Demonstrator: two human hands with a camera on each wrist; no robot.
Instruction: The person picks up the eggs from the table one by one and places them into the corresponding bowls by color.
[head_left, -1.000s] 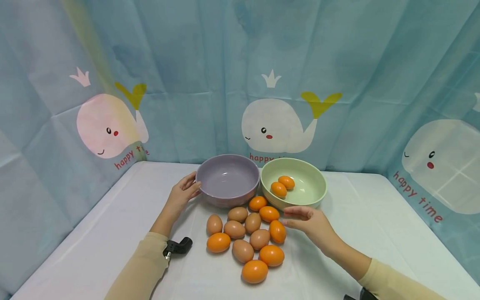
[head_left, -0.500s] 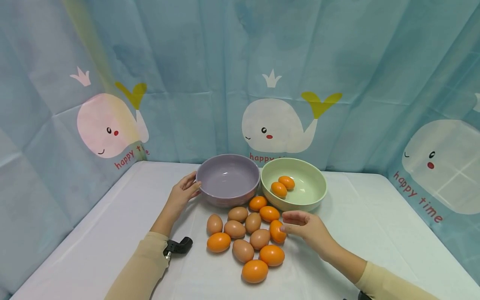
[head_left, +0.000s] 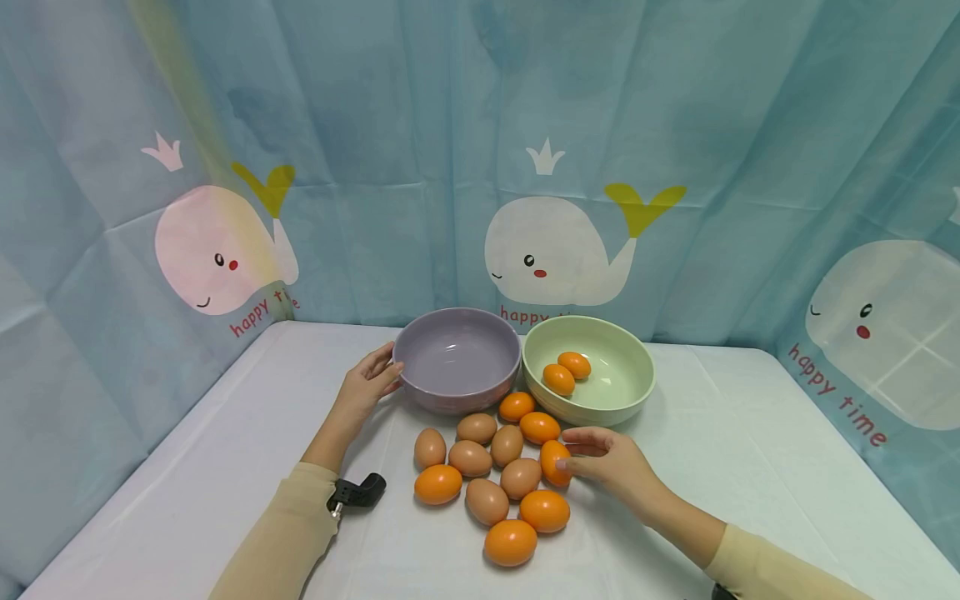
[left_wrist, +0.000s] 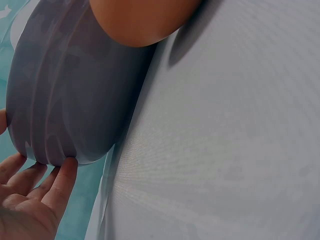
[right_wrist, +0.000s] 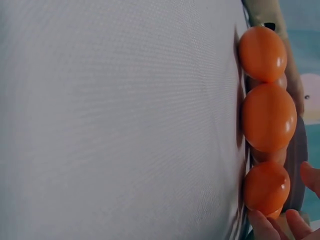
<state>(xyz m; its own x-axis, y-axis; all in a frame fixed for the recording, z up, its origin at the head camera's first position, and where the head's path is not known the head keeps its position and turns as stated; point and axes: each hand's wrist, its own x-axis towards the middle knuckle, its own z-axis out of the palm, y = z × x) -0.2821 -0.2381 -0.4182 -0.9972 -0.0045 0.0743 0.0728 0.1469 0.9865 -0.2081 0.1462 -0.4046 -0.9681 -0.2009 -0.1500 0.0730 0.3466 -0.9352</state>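
At the back of the table, my left hand (head_left: pixel 367 383) holds the left side of a purple bowl (head_left: pixel 457 400). Its thumb is at the rim, and the fingertips (left_wrist: pixel 69 162) touch the outer wall. My right hand (head_left: pixel 615 462) reaches round an orange egg (head_left: pixel 553 461) at the right of a cluster. The thumb overlaps that egg in the head view; from the right wrist, fingertips (right_wrist: pixel 257 217) are right at it while the thumb (right_wrist: pixel 311 175) stands apart. Several brown eggs (head_left: pixel 470 458) and more orange eggs (head_left: pixel 510 542) make up the cluster.
Just right of the purple bowl stands a light green bowl (head_left: pixel 622 375) with two orange eggs (head_left: pixel 558 379) inside. A white cloth (head_left: pixel 240 450) covers the table. Behind it hangs a blue curtain (head_left: pixel 390 250) printed with whales.
My right hand has come down and slightly left, its thumb now overlapping the rightmost orange egg. My left hand, the bowls and the eggs have stayed in place.
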